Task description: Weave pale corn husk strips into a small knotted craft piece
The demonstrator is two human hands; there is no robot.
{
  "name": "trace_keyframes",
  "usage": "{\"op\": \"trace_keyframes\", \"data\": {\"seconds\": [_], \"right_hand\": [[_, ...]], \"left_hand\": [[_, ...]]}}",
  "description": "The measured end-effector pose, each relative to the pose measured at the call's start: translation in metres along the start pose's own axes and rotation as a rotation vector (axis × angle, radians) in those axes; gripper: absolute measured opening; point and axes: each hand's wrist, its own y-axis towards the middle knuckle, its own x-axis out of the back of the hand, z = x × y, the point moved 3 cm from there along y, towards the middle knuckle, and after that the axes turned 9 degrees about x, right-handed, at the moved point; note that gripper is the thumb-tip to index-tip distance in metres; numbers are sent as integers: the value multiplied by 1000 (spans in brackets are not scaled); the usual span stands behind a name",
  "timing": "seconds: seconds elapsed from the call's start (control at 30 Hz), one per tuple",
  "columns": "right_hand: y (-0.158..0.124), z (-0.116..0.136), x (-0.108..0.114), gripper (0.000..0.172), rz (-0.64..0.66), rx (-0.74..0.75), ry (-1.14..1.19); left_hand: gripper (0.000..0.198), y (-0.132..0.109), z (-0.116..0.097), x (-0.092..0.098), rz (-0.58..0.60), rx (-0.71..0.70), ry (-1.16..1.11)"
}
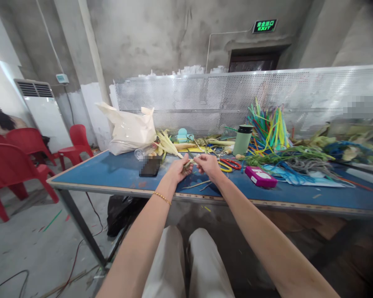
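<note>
Over the front part of the blue table (112, 170), my left hand (180, 169) is closed around a thin green husk strip (189, 162). Close beside it on the right, my right hand (207, 166) pinches the same piece between thumb and fingers. Just beyond my hands lies a pale corn husk bundle (168, 145). Thin stalks (197, 184) rest on the table below my hands. Scissors with red handles (231, 164) and a yellow-handled pair (225, 167) lie right of my right hand. The fine shape of the held piece is too small to tell.
A dark phone (149, 166) and white bag (132, 130) are on the left. To the right stand a green bottle (242, 140), a purple box (260, 177) and colourful pipe cleaners (273, 128). Green strands (276, 157) lie farther right. Red chairs (76, 145) stand beyond the table's left end.
</note>
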Motion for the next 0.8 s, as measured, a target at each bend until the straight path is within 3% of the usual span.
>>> {"op": "trace_keyframes", "data": {"seconds": [0.2,0.5,0.8], "right_hand": [[3,-4,-1,25,15,83,-105],[11,-16,5,21,-23,124,-226],[8,-9,4,27,31,128,-133]], "left_hand": [[30,3,1,0,-5,-121,111],[28,3,2,-2,1,-114,166],[19,-3,1,-3,25,-91,93]]}}
